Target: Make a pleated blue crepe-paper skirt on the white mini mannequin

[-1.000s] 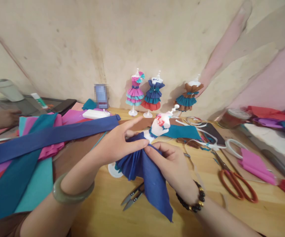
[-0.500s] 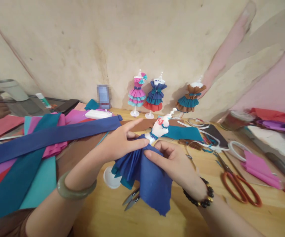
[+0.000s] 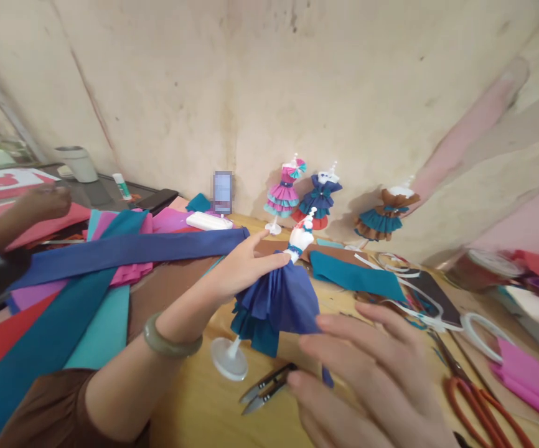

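"Largest item?"

"Desk, beneath both hands."

"Mannequin?"

"Tilted, left hand clamped at its waist, over the blue skirt."

"Right hand?"

"Near the skirt, fingers apart; snips near its fingertips."

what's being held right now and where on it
The left hand has its grip at the waist of the small mannequin, on the gathered top of the blue skirt; the right hand seems to hold nothing.
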`<action>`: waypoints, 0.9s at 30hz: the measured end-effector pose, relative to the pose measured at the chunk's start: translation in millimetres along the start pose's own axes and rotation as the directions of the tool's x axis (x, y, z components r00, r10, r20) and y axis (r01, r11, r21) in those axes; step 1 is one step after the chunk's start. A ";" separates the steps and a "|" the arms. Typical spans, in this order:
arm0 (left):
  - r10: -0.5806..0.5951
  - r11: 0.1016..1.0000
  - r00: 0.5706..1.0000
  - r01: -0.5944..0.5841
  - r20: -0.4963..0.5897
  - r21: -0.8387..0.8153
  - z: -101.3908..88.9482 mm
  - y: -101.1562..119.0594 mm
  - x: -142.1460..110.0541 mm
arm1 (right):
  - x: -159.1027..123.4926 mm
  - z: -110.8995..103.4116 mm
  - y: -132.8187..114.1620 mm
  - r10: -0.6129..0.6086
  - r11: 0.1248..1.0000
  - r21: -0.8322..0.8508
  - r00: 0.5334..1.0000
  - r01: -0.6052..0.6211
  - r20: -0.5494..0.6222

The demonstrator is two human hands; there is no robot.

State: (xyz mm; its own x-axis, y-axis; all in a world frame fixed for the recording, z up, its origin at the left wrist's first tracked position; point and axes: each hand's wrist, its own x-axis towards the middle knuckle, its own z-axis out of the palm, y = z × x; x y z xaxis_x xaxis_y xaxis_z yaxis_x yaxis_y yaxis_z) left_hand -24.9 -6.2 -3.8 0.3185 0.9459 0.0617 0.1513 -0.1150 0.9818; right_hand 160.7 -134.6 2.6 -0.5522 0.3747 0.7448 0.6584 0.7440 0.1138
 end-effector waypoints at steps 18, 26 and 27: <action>-0.073 0.997 0.996 0.074 0.056 -0.010 12.5 1.4 -8.9 | -14.4 40.1 -13.4 0.094 0.995 -0.032 0.986 -0.099 -0.136; 0.004 0.999 0.998 -0.002 0.059 -0.035 5.8 -1.5 -6.0 | -6.8 39.2 -8.3 -0.076 0.994 -0.073 0.997 0.076 0.007; 0.023 0.999 0.998 -0.021 0.062 -0.044 4.5 -2.2 -5.7 | -6.4 39.7 -7.8 -0.079 0.993 -0.082 0.997 0.079 0.011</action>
State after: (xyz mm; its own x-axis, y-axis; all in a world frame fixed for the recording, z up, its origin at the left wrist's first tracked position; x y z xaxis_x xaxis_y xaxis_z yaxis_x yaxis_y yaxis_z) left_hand -22.9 -12.7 -7.1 0.3793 0.9224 0.0734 0.1032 -0.1209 0.9873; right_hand 138.8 -120.9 -29.2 -0.6079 0.3211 0.7262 0.6523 0.7234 0.2262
